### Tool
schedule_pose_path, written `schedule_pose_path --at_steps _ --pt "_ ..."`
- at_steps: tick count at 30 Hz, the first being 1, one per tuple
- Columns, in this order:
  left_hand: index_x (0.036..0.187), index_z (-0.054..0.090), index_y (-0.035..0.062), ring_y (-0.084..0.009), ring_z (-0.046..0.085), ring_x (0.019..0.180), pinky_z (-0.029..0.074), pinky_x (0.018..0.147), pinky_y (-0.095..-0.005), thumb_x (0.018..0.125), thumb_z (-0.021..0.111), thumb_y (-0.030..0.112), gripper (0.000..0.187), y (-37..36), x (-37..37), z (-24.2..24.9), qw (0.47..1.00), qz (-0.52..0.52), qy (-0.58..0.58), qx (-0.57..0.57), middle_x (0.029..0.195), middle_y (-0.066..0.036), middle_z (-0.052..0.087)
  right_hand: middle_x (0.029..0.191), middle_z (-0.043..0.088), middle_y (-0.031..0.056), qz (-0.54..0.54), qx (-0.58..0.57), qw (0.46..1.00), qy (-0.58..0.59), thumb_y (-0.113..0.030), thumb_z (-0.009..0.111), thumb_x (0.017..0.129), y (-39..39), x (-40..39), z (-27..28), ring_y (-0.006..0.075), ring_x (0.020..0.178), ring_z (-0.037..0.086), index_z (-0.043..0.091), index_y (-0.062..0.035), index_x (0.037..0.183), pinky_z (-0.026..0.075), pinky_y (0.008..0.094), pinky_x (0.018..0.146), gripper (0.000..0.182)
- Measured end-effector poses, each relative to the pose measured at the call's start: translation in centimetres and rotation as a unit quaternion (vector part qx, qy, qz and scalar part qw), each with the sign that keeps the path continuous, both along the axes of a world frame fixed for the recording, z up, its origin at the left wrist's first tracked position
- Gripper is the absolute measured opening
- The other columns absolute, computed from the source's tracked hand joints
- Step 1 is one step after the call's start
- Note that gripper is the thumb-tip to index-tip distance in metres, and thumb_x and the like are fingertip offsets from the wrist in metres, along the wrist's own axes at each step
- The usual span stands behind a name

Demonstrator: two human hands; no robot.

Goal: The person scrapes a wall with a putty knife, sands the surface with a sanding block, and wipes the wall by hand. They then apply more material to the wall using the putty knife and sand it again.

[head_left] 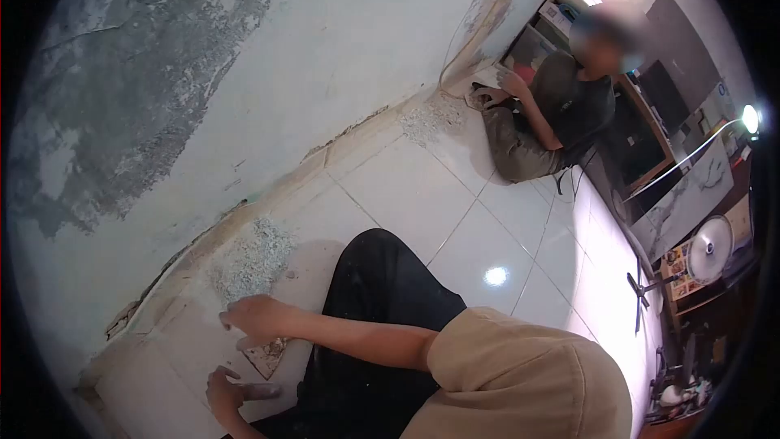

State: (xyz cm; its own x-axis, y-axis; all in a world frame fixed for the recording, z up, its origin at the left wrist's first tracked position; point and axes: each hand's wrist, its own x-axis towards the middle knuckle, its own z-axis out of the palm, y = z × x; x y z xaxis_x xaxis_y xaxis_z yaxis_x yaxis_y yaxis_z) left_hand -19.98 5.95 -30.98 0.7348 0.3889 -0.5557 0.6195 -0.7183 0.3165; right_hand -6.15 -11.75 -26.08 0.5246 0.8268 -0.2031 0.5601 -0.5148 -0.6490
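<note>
My right hand is low over the white tiled floor, palm down, at the near end of a heap of pale plaster rubble. Its fingers are bent but apart. Just under it lies a wedge-shaped piece with a crumbly brown-and-white surface; I cannot make out whether it is a loose chunk or a loaded blade. Closer to the bottom edge, my left hand has its upper fingers apart from a long dusty form, perhaps the thumb, that points toward my dark-trousered leg.
Peeling wall meets the floor along a cracked, chipped base. Another person sits farther along it, hands low by a second rubble patch. A fan, a lit lamp and stacked boards stand on the right.
</note>
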Motion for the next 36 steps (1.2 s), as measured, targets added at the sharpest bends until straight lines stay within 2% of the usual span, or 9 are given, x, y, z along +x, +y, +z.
schedule_pose_path --at_steps 9,11,15,17,18,19,21,23,36 --pt "0.076 0.064 0.0129 -0.0294 0.056 0.090 0.046 0.078 -0.0397 0.053 0.074 0.018 0.026 2.7 -1.0 0.6 0.997 0.004 0.054 0.048 0.088 -0.010 0.060 0.095 0.056 0.0113 -0.066 0.261 0.962 0.041 -0.029 0.064 0.073 -0.7 0.9 7.4 0.0262 0.083 0.056 0.027 -0.0055 0.130 0.045 0.0354 0.075 0.072" --pt "0.076 0.064 0.0136 -0.0293 0.055 0.089 0.045 0.077 -0.0394 0.054 0.074 0.021 0.025 1.0 -0.8 5.3 0.995 -0.052 -0.061 0.059 0.090 -0.009 0.060 0.108 0.051 0.0102 -0.163 0.389 0.906 -0.037 -0.019 0.060 0.079 -5.5 4.1 15.9 0.0198 0.089 0.056 0.043 -0.0043 0.119 0.041 0.0322 0.084 0.046" --pt "0.089 0.062 0.0088 -0.0282 0.055 0.082 0.042 0.076 -0.0374 0.066 0.069 0.028 0.030 1.1 1.3 6.8 0.977 -0.098 -0.170 -0.081 0.084 -0.012 0.060 0.120 0.045 0.0183 -0.302 0.695 0.635 -0.152 -0.043 0.031 0.089 -12.5 5.7 23.8 0.0306 0.109 0.044 0.020 -0.0105 0.136 0.035 0.0478 0.089 0.058" --pt "0.089 0.061 0.0063 -0.0284 0.056 0.082 0.043 0.074 -0.0363 0.070 0.069 0.029 0.031 0.6 3.4 6.9 0.967 -0.119 -0.183 -0.128 0.086 -0.011 0.061 0.119 0.046 0.0196 -0.137 0.727 0.665 0.100 -0.045 0.029 0.089 -19.3 8.6 16.6 0.0308 0.105 0.046 0.020 -0.0094 0.137 0.038 0.0476 0.085 0.060" --pt "0.091 0.061 0.0054 -0.0271 0.056 0.083 0.044 0.073 -0.0352 0.071 0.069 0.029 0.032 0.3 4.2 7.0 0.965 -0.118 -0.180 -0.151 0.087 -0.011 0.061 0.119 0.047 0.0210 0.023 0.705 0.640 0.303 -0.047 0.027 0.088 -21.2 9.9 13.8 0.0309 0.102 0.049 0.019 -0.0083 0.137 0.040 0.0474 0.081 0.063" --pt "0.093 0.061 0.0051 -0.0237 0.057 0.083 0.044 0.073 -0.0333 0.071 0.068 0.028 0.032 -0.2 4.8 7.5 0.952 -0.101 -0.202 -0.207 0.085 -0.009 0.062 0.120 0.047 0.0161 0.148 0.580 0.749 0.284 -0.049 0.034 0.088 -13.1 6.5 16.6 0.0264 0.105 0.048 0.031 -0.0008 0.130 0.042 0.0411 0.082 0.063" --pt "0.095 0.061 0.0048 -0.0203 0.057 0.083 0.044 0.073 -0.0314 0.072 0.068 0.027 0.033 -0.5 5.8 9.5 0.936 -0.088 -0.222 -0.260 0.084 -0.007 0.062 0.104 0.056 0.0100 -0.094 0.302 0.916 0.248 -0.042 0.039 0.088 -8.4 4.5 12.3 0.0201 0.084 0.056 0.051 0.0026 0.109 0.045 0.0332 0.071 0.051" --pt "0.098 0.061 0.0053 -0.0142 0.056 0.078 0.044 0.073 -0.0292 0.073 0.068 0.022 0.031 -0.5 6.9 12.5 0.894 -0.089 -0.259 -0.355 0.081 -0.004 0.061 0.113 0.052 0.0153 -0.060 0.001 0.991 0.122 -0.034 0.057 0.080 -6.8 3.5 4.0 0.0294 0.095 0.054 0.052 -0.0042 0.112 0.043 0.0374 0.080 0.044" --pt "0.098 0.061 0.0069 -0.0119 0.055 0.072 0.044 0.064 -0.0256 0.076 0.064 0.020 0.025 1.1 7.3 10.4 0.882 0.195 -0.300 -0.307 0.079 -0.004 0.060 0.089 0.055 0.0078 -0.041 -0.120 0.978 -0.165 -0.036 0.076 0.056 -4.6 -2.9 -7.9 0.0278 0.085 0.057 0.054 -0.0092 0.088 0.047 0.0405 0.066 0.048"
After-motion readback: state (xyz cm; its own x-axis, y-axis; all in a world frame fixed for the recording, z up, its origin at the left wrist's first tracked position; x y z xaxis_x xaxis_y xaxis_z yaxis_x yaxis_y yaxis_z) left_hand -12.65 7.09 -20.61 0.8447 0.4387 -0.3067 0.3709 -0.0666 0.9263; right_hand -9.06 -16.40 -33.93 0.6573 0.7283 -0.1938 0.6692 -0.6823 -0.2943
